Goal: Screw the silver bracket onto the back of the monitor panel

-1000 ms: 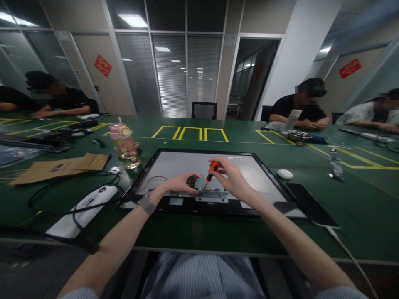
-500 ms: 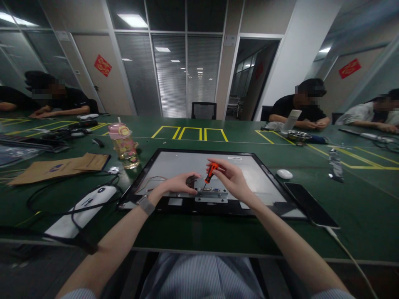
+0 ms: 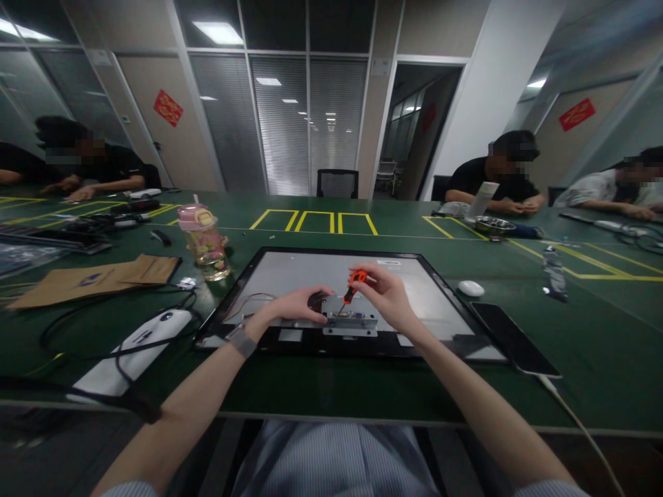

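Note:
My right hand (image 3: 386, 293) grips a small orange-and-black screwdriver (image 3: 355, 284), its shaft slanting down to a metal bracket (image 3: 352, 330) with connectors along it. Thumb and fingers of my left hand (image 3: 298, 305) curl around a dark part (image 3: 316, 301) just left of the bracket; what this part is I cannot make out. Both hands are over the lower middle of a flat display panel (image 3: 290, 276), which lies back side up with a black frame. Exactly where the screwdriver's tip touches is too small to tell.
Left of the panel stand a pink-lidded bottle (image 3: 204, 241), a brown paper bag (image 3: 93, 283) and a white device (image 3: 132, 352) with black cables. To the right lie a phone (image 3: 512, 338) on a cable and a white case (image 3: 471, 288). Other people sit across the table.
The screwdriver and my right hand have shifted very slightly, the handle a little to the right. My left hand stays in place around the dark part.

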`<state>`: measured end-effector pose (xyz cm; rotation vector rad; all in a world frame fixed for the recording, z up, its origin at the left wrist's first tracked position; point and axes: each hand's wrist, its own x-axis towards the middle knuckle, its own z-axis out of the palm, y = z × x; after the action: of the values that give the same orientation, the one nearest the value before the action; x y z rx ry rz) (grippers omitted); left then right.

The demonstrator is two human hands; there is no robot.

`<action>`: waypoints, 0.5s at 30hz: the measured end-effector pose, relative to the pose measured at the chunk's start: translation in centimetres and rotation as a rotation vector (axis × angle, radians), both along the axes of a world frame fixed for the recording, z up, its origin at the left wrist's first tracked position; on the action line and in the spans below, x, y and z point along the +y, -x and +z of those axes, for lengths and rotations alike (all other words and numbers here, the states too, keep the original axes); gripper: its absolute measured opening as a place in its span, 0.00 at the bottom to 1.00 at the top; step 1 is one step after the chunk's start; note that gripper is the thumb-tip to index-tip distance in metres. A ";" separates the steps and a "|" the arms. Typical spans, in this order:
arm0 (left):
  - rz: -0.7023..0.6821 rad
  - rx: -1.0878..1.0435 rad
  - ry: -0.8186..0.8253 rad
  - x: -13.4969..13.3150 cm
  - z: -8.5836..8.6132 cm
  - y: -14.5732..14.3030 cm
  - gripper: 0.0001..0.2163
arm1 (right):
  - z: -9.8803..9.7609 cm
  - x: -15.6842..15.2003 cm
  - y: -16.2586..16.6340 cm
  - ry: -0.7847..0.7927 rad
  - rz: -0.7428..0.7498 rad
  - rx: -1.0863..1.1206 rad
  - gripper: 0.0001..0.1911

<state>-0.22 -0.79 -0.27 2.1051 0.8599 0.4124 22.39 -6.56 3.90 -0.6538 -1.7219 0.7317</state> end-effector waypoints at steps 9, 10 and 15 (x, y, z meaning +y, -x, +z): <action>-0.003 -0.047 0.056 0.3 -0.4 0.1 0.30 | 0.0 -0.6 0.7 -0.130 -0.168 -0.030 0.06; -0.001 -0.048 0.053 0.4 -0.4 0.2 0.30 | 0.2 -0.7 0.6 -0.096 -0.122 -0.040 0.08; -0.016 -0.042 0.052 0.3 -0.3 0.2 0.29 | 0.6 -0.4 -0.2 0.026 0.081 -0.036 0.14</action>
<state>-0.40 -0.45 -0.53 2.0470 0.8202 0.4199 22.59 -6.99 4.50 -0.6216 -1.7830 0.8039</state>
